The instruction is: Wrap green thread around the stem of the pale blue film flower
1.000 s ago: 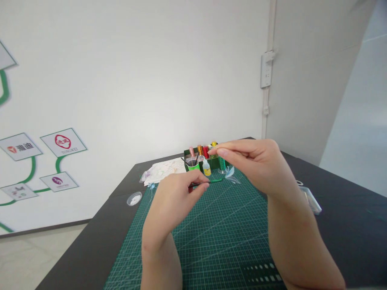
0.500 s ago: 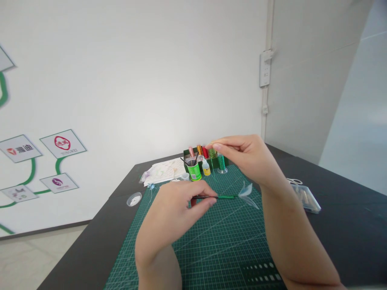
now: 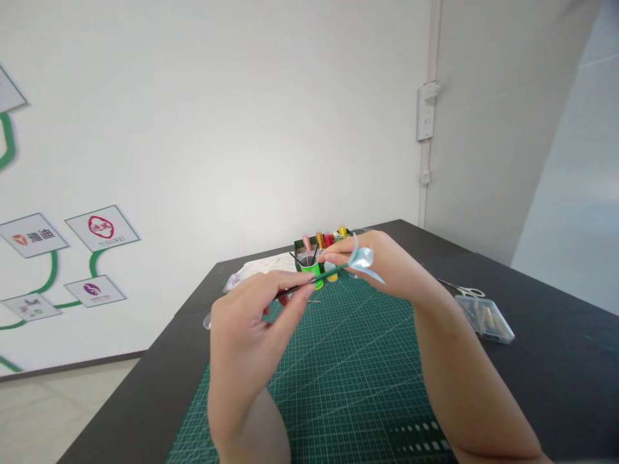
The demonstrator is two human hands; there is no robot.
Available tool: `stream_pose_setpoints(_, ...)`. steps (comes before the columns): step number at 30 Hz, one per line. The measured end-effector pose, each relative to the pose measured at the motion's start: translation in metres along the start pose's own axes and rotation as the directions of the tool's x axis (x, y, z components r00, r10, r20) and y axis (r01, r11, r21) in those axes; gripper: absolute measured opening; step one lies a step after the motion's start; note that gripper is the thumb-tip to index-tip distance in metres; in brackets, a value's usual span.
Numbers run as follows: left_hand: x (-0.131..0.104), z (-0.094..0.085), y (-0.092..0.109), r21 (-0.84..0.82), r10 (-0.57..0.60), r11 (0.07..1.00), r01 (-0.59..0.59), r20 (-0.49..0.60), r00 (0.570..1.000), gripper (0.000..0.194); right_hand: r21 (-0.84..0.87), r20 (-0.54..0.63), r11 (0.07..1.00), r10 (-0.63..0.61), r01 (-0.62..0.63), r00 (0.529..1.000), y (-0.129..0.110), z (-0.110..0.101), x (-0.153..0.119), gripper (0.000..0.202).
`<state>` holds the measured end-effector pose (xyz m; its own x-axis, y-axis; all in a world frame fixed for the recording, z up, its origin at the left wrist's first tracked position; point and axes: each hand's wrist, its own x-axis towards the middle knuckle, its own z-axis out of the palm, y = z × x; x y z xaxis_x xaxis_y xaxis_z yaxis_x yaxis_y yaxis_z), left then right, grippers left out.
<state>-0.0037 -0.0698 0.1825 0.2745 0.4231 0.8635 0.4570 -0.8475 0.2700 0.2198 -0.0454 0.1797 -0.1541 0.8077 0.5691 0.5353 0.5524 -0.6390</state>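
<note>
My left hand [image 3: 264, 322] pinches a thin stem between thumb and fingers, dark at its lower end and wrapped in green [image 3: 331, 273] further up. Pale blue translucent petals [image 3: 362, 259] spread from the stem's tip, in front of my right hand [image 3: 372, 258]. The right thumb and index finger are pressed together just behind the green stretch. A fine green thread runs from them in the earlier picture; now it is too thin to follow. Both hands are raised over the green cutting mat [image 3: 348, 367].
Behind the hands stand a green can [image 3: 309, 263] holding thin tools and a box with thread spools [image 3: 319, 240]. White sheets [image 3: 271, 263] lie at the back left. On the right are scissors [image 3: 471, 292] and a clear plastic case [image 3: 486, 319] on the black table [image 3: 541, 341].
The left hand has lifted and tilted the stem so its petal end points up and right. My right hand has come down and left, close behind the stem.
</note>
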Motion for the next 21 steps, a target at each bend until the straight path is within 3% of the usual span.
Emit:
stream_pose_setpoints(3, 0.005, 0.007, -0.008, -0.019, -0.089, 0.996, 0.087, -0.188, 0.978, 0.015, -0.002, 0.045, 1.0, 0.006, -0.006, 0.999, -0.005, 0.001, -0.001, 0.031)
stream_pose_setpoints(5, 0.008, 0.012, -0.015, -0.069, -0.164, 0.986, 0.151, -0.247, 0.955, 0.017, -0.012, 0.083, 1.0, -0.002, 0.003, 0.997, -0.007, 0.0, -0.002, 0.036)
stream_pose_setpoints(9, 0.014, 0.021, -0.028, -0.201, -0.27, 0.954, 0.224, -0.249, 0.93, 0.018, 0.009, 0.134, 1.0, 0.002, -0.003, 0.991, -0.01, -0.002, -0.002, 0.038)
stream_pose_setpoints(13, 0.018, 0.026, -0.04, -0.343, -0.344, 0.899, 0.273, -0.166, 0.924, 0.018, 0.141, 0.126, 0.979, 0.13, -0.147, 0.984, -0.007, -0.006, -0.001, 0.032)
stream_pose_setpoints(15, 0.019, 0.028, -0.044, -0.364, -0.348, 0.889, 0.277, -0.146, 0.926, 0.018, 0.204, 0.06, 0.956, 0.203, -0.211, 0.977, -0.002, -0.007, 0.0, 0.03)
stream_pose_setpoints(17, 0.019, 0.028, -0.045, -0.362, -0.341, 0.891, 0.274, -0.137, 0.93, 0.018, 0.187, -0.079, 0.96, 0.226, -0.208, 0.971, 0.006, -0.006, 0.002, 0.029)
stream_pose_setpoints(21, 0.019, 0.028, -0.043, -0.347, -0.325, 0.899, 0.266, -0.125, 0.937, 0.017, -0.076, -0.39, 0.981, 0.137, -0.18, 0.91, 0.02, 0.0, 0.008, 0.038)
